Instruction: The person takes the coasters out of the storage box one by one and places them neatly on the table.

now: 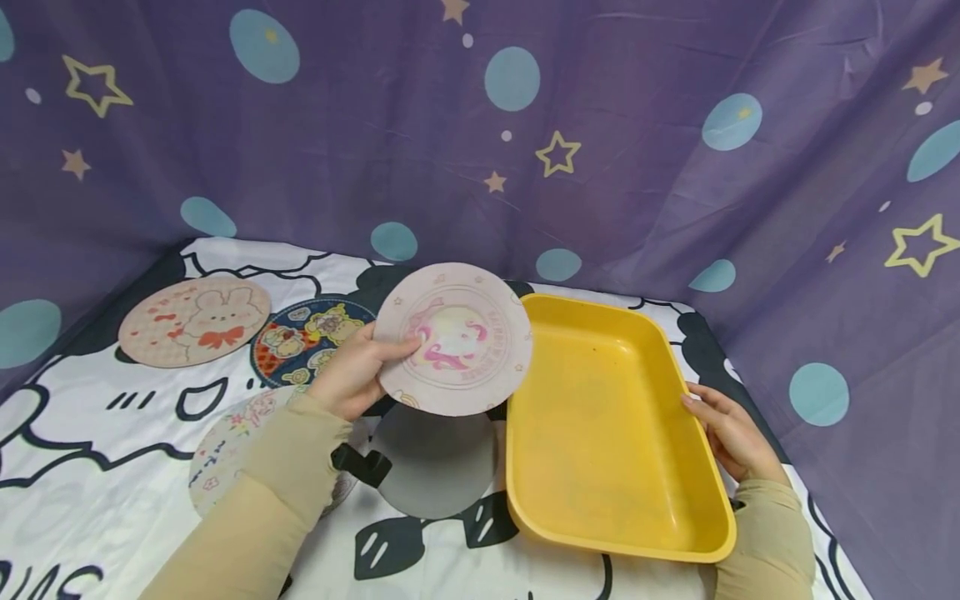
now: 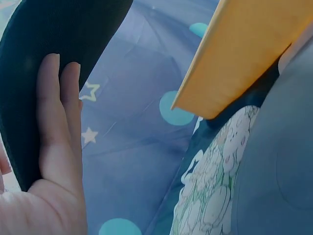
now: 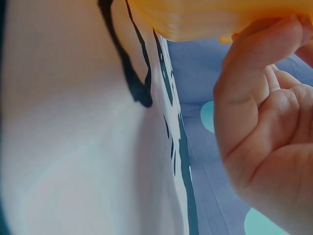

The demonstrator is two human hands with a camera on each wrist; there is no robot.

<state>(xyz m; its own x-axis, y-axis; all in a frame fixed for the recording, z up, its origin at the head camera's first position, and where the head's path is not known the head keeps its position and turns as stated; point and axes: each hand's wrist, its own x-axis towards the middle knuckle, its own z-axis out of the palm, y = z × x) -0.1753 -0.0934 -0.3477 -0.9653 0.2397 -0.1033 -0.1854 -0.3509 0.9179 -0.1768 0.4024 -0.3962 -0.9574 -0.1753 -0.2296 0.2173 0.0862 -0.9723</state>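
My left hand [image 1: 352, 371] pinches a thin round pink mat [image 1: 491, 379] by its left edge, thumb on the printed face. The mat is raised in front of me, tilted, and its right side overlaps the yellow tray's corner in the head view. The mat's plain dark back [image 2: 93, 29] shows in the left wrist view, with fingers [image 2: 49, 98] laid along it. My right hand [image 1: 738, 437] grips the right wall of the yellow tray [image 1: 600, 433], thumb at the rim and the other fingers outside. The tray's inside holds nothing.
Left on the patterned cloth lie a pink bunny mat [image 1: 195, 321], a dark blue cartoon mat [image 1: 281, 342] and a pale floral mat [image 1: 217, 467], partly behind my left sleeve. A grey disc [image 1: 438, 462] lies beside the tray. A purple curtain [image 1: 420, 150] hangs behind.
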